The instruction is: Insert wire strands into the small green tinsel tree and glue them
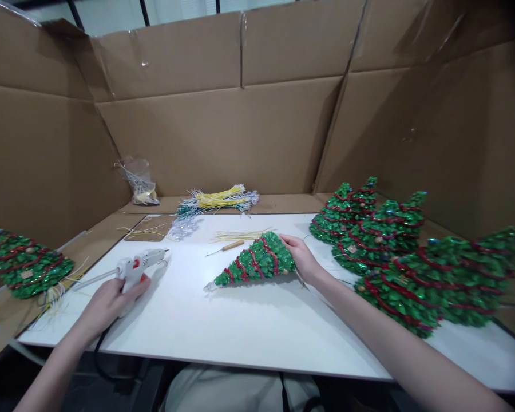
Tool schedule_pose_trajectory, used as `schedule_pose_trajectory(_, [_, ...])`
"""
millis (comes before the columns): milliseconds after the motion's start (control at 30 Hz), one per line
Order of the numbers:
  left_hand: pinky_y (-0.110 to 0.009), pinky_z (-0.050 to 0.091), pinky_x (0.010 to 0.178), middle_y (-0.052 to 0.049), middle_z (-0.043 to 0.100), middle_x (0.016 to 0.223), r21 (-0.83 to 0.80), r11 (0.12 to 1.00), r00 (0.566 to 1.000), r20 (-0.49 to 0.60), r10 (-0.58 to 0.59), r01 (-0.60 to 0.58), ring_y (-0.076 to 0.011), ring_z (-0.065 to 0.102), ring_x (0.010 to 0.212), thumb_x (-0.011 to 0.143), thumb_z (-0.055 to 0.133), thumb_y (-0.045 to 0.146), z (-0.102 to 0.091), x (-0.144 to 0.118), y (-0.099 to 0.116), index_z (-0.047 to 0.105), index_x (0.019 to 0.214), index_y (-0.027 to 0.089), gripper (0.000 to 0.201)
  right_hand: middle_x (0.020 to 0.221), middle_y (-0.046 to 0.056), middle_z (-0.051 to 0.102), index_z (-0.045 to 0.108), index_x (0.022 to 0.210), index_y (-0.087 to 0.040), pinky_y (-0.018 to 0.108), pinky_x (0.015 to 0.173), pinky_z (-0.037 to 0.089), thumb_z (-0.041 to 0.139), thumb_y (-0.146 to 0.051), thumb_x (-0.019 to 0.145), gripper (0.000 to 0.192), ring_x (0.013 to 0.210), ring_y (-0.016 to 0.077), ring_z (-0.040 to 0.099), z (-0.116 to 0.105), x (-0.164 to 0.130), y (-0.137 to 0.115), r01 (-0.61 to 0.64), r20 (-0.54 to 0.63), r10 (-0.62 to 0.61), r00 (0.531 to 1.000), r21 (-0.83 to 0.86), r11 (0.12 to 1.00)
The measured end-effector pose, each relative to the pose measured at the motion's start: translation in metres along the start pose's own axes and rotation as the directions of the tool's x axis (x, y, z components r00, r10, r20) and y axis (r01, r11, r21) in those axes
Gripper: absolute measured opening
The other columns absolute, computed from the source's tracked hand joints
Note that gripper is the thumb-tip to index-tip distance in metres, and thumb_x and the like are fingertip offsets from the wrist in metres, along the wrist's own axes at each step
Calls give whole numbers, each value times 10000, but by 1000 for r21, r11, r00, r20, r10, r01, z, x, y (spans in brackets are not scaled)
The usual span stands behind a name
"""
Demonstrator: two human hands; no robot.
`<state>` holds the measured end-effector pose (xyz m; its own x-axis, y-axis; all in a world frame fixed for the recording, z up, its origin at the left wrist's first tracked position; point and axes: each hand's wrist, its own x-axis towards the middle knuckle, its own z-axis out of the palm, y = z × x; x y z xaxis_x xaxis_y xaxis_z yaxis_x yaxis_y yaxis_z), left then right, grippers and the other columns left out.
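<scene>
My left hand (111, 297) is wrapped round the grip of a white hot glue gun (142, 260), its nozzle pointing right. A glue stick (96, 278) runs out of the gun's back end. On the right, my right hand (301, 257) grips the wide base of a small green tinsel Christmas tree (257, 260) with red garland. This tree lies on its side, its clear tip (209, 286) pointing left. The fingers under the base are hidden. Just behind the tree lies a wooden-handled awl (232, 245).
Several decorated trees (381, 240) stand at the right, and another tree (28, 257) at the left edge. Yellow and white wire bundles (218, 198), clear plastic pieces (183, 228) and a plastic bag (141, 183) lie toward the back. Cardboard walls (223, 137) surround the white table (240, 332).
</scene>
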<state>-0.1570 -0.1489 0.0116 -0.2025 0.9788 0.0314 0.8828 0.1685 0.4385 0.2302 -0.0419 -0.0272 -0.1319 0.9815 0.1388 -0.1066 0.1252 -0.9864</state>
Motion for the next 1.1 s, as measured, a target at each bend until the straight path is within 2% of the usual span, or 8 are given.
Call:
schedule_pose_trajectory(100, [-279,439,725,-68,666,903,-127,992,999,39,7,-2,-259,594,876,743,488,602,4,9,5,625,884,148,494,631,5,573,577,643,-170,281,613,387,642,-482,655,319,666,174,498,2,-2,-1,16,17,-15,1000,-25,1000])
schedule_pose_trajectory(200, [-273,449,772,-68,636,980,-305,942,976,118,183,-140,-234,575,916,757,526,538,-1,9,26,601,940,153,433,648,14,579,582,646,-172,278,602,380,619,-496,679,328,674,178,492,3,-3,-2,37,22,-35,999,-61,997])
schedule_pose_trajectory(300, [-241,478,660,-74,605,1059,-474,862,888,298,350,-181,-188,585,827,784,538,481,-8,4,56,580,1018,174,388,676,16,586,598,662,-171,271,598,375,627,-507,675,337,681,175,491,4,-4,-3,55,34,-54,998,-52,997])
schedule_pose_trajectory(433, [-219,477,586,-69,617,1005,-541,824,685,537,493,-170,-113,572,636,809,539,437,-9,3,90,597,983,167,326,703,15,579,608,684,-166,269,607,380,632,-507,679,342,681,166,486,4,-5,-4,47,51,-46,998,-22,999])
schedule_pose_trajectory(500, [-217,478,562,-71,616,1000,-556,819,638,580,507,-144,-99,566,596,802,551,439,-7,6,101,592,971,157,331,691,15,571,602,680,-166,272,607,382,626,-517,682,351,680,169,484,5,-5,-5,45,52,-43,998,-33,998])
schedule_pose_trajectory(700, [-213,475,534,-64,623,929,-522,840,618,615,490,-147,-93,568,561,790,564,451,-6,16,118,589,900,136,334,670,10,537,580,638,-167,257,571,351,638,-516,669,355,653,152,444,6,-6,-6,49,38,-48,998,-31,998])
schedule_pose_trajectory(933, [-220,480,535,-58,625,911,-489,862,639,622,453,-136,-92,560,552,785,561,442,-13,13,121,574,898,142,320,632,10,525,563,605,-176,262,575,352,628,-562,655,395,650,160,437,6,-6,-6,64,31,-62,998,-69,996])
schedule_pose_trajectory(1100, [-214,476,532,-62,622,924,-482,863,629,626,461,-153,-90,561,556,783,554,446,-11,16,122,583,893,141,325,643,15,536,573,622,-176,268,588,365,627,-561,657,390,660,166,449,5,-5,-4,44,33,-42,999,-72,996])
